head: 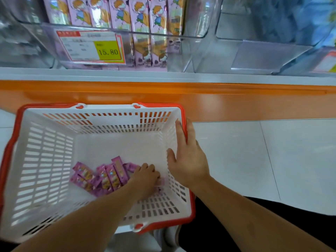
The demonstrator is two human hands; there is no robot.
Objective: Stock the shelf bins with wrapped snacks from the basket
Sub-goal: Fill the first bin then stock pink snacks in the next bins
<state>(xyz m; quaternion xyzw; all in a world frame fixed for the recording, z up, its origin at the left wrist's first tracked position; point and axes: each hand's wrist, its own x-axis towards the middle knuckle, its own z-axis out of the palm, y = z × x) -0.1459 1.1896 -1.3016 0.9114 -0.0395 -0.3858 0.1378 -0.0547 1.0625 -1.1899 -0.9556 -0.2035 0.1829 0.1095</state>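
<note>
A white basket [45, 160] with a red rim sits on the floor below the shelf. Several pink wrapped snacks [101, 176] lie in a heap on its bottom. My left hand [147, 176] reaches down inside the basket, fingers curled over pink snacks at the heap's right end. My right hand [187, 153] rests on the basket's right wall and rim, fingers spread along it. Above, a clear shelf bin [127, 31] holds upright pink snack packs [140, 20] with a cartoon figure.
A price tag [91, 46] reading 15.80 hangs on the bin's front. Another clear bin [263, 42] stands to the right. An orange shelf base [236, 102] runs across under the bins. Pale floor tiles [254, 157] lie to the right of the basket.
</note>
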